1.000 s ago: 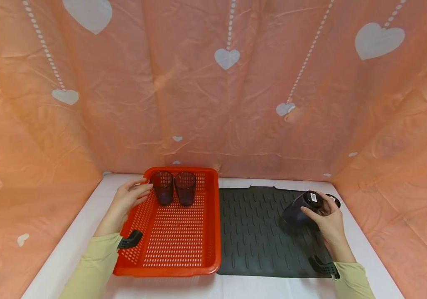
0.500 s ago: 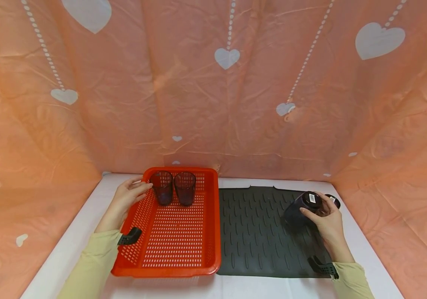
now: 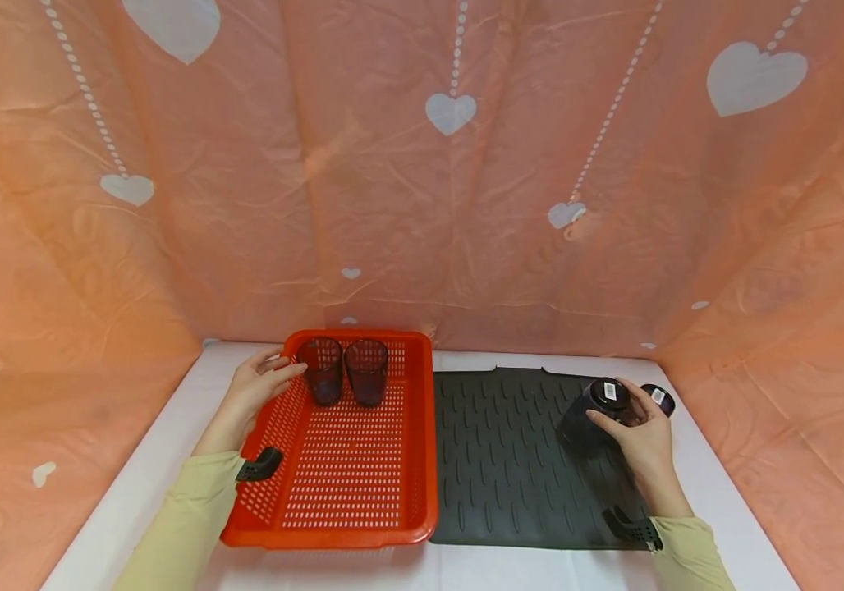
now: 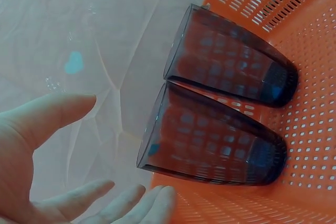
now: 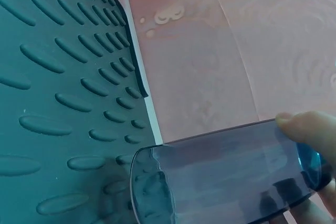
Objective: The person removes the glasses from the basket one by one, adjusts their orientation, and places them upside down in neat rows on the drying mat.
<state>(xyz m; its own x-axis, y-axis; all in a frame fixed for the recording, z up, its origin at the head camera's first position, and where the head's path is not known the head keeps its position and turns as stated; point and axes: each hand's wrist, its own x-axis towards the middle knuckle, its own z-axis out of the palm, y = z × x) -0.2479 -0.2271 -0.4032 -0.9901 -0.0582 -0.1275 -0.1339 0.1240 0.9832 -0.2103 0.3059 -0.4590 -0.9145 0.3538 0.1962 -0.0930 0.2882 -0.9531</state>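
Hands at a red basket and a dark mat.
Right hand grips a tilted dark cup over the mat; left hand, fingers relaxed, rests at the basket rim beside two upright cups.

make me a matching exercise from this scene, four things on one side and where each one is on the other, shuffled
Things:
1. red basket
2. dark mat
3. tilted cup
4. two upright cups

Places:
A. gripped by the right hand above the mat
B. at the far end inside the basket, side by side
C. on the white table, left of the mat, with the left hand at its left rim
D. flat on the table, right of the basket

Pairs: 1-C, 2-D, 3-A, 4-B
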